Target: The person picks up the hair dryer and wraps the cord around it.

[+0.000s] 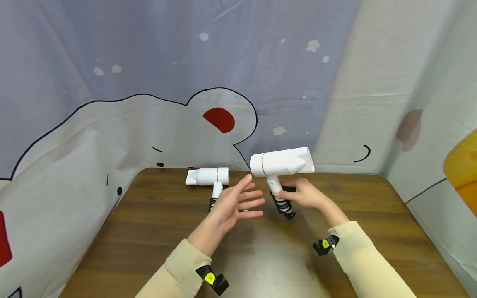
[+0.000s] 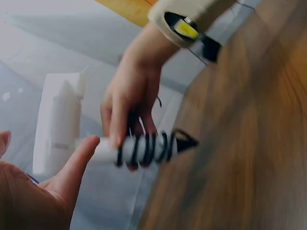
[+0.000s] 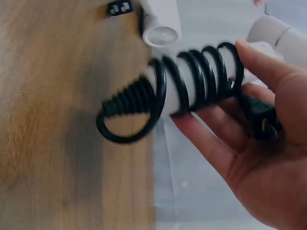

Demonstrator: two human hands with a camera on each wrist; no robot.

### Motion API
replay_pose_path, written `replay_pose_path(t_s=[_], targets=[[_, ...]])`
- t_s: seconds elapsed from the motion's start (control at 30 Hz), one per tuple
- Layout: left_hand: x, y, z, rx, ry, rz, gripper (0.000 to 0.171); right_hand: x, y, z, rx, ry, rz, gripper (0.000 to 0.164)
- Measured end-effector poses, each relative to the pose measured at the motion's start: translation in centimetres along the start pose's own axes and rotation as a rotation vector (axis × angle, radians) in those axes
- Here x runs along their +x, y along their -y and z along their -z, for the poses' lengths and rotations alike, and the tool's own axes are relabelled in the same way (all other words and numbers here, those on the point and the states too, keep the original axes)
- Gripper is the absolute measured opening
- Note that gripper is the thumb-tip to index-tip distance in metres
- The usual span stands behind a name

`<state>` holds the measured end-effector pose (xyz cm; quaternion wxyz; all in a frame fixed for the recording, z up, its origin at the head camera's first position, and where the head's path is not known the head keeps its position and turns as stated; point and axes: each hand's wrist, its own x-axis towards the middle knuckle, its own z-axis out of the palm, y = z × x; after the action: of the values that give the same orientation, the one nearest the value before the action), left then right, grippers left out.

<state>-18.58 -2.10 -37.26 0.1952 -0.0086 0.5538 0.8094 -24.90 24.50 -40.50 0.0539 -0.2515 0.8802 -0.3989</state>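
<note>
In the head view my right hand [image 1: 304, 193] grips a white hair dryer [image 1: 283, 162] by its handle and holds it up over the table, nozzle pointing right. A black cord [image 3: 200, 76] is coiled round that handle, with its plug [image 3: 261, 117] by the palm in the right wrist view. My left hand [image 1: 232, 205] is held out with fingers straight and spread, just left of this dryer's handle and holding nothing. Behind the left hand, a second white hair dryer [image 1: 206, 177] lies on the table with its nozzle to the left; the hand covers part of its handle.
The brown wooden table [image 1: 149, 248] reaches back to a printed curtain [image 1: 167, 136] along its far edge. More curtain [image 1: 421, 165] hangs on the right side. The second dryer's round rear grille [image 3: 162, 36] shows in the right wrist view.
</note>
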Motion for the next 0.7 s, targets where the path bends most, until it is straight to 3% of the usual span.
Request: replay_pose_path(t_s=[0.13,0.37,0.53,0.63,0.7], targets=[[-0.3,0.1,1.2,0.141,-0.028,-0.008,0.072,0.0,-0.6,0.8,0.262,0.1,-0.108,0.036],[-0.9,0.5,3.9,0.389,-0.09,-0.083,0.064,-0.4,-2.7,1.1,0.531,0.202,-0.193,0.041],[-1.0,0.7,6.1,0.657,-0.199,-0.179,0.06,-0.5,-4.1,0.6,0.675,0.254,-0.248,0.039],[-1.2,0.8,7.4,0.84,-0.255,-0.23,0.06,-0.5,-4.7,0.3,0.706,0.275,-0.28,0.04],[-1.3,0.9,8.2,0.911,-0.27,-0.249,0.06,-0.5,-5.1,0.0,0.719,0.286,-0.303,0.04]])
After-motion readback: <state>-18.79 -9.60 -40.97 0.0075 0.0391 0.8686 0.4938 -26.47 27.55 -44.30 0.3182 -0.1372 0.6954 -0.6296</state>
